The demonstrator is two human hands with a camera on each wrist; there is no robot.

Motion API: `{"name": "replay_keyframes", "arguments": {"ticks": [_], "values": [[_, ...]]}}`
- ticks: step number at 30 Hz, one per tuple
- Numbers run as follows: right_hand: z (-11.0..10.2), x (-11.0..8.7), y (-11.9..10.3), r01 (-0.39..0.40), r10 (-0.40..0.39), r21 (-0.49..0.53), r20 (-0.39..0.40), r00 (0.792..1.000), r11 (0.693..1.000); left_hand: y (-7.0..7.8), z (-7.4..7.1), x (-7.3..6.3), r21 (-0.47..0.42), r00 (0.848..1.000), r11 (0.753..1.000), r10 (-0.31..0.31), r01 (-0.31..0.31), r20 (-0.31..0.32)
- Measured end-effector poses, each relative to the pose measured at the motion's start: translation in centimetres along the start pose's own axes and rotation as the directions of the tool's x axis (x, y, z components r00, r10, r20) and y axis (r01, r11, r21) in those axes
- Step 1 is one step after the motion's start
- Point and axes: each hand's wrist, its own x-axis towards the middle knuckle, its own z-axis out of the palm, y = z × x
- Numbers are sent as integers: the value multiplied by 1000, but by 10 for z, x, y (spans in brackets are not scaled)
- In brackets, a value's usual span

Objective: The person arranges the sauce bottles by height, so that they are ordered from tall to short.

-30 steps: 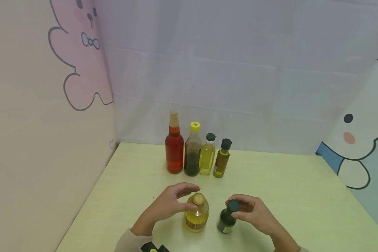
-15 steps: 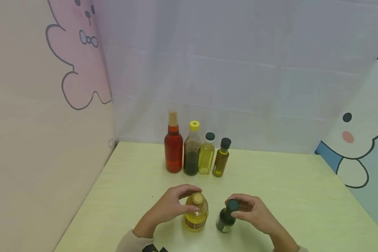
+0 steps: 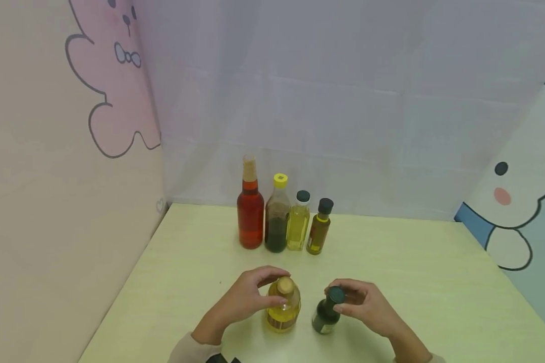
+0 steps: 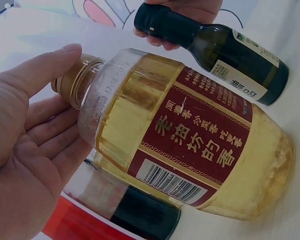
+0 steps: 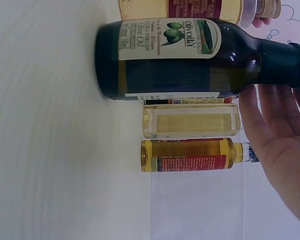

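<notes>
Two bottles stand near the front of the table. A clear cooking oil bottle with yellow oil, a gold cap and a dark red label is on the left. My left hand holds it by the neck, thumb on the near side of the cap and fingers behind it. Just to its right is a dark green olive oil bottle, its cream label facing the right wrist view. My right hand grips its neck between thumb and fingers, from the right. Both bottles are upright, a small gap between them.
Behind them is a row of bottles: a red bottle, a dark sauce bottle with a yellow cap, a square pale-yellow bottle and a small amber bottle. A pale curtain hangs behind the table.
My left hand has moved slightly right and closed in around the neck of the cooking oil bottle. The right hand stays on the olive oil bottle; the head view has shifted a little.
</notes>
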Motion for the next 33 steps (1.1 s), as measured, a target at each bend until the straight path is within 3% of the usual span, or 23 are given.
{"name": "replay_keyframes", "arguments": {"ticks": [8,27,33], "values": [[0,3,-2,19,-19,-22,-7,1000,1000,-1,-1,2,23,1000,1000,15,-15,-15],[2,-1,-3,-44,44,-3,-16,999,999,3,5,-2,22,999,999,-34,35,-37],[2,-1,-2,-33,32,-19,-19,999,999,4,6,-3,43,998,999,-26,29,-53]]}}
